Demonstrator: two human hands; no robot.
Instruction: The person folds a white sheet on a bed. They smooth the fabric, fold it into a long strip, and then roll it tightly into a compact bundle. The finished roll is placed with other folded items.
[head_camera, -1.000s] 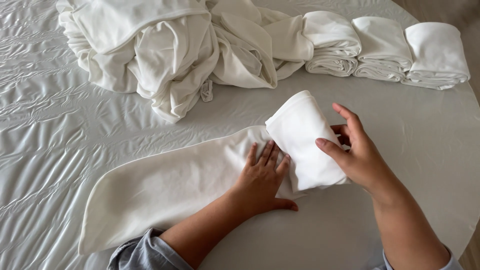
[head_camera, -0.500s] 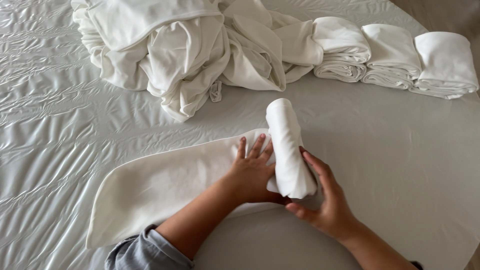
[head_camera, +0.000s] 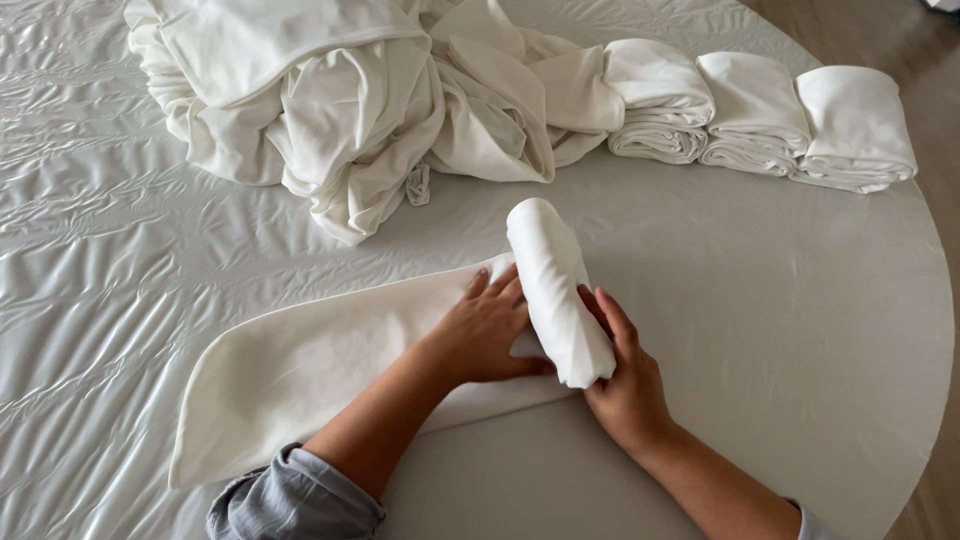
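Where the flat tail of the long white cloth towel (head_camera: 330, 365) lies spread across the silvery, wrinkled table cover (head_camera: 90, 250), it reaches from the near left edge up toward the middle, and its far end is wound into a tight, smooth roll (head_camera: 556, 290) that stands slightly askew. Left of the roll, the left hand (head_camera: 487, 335) lies palm down on the unrolled part, fingers spread flat and touching the roll's side; a grey cuffed sleeve (head_camera: 295, 495) shows at that arm's elbow. On the other side, the right hand (head_camera: 625, 378) cups the roll's near end, fingers curved loosely against it (more a steadying touch than a clamp), so neither hand closes fully around anything. Farther back, one heap of crumpled white linen (head_camera: 350, 110) sits at the table's far left and middle. Right of the heap, three rolled white towels (head_camera: 755, 115) lie side by side in a row, touching one another, well apart from the hands.
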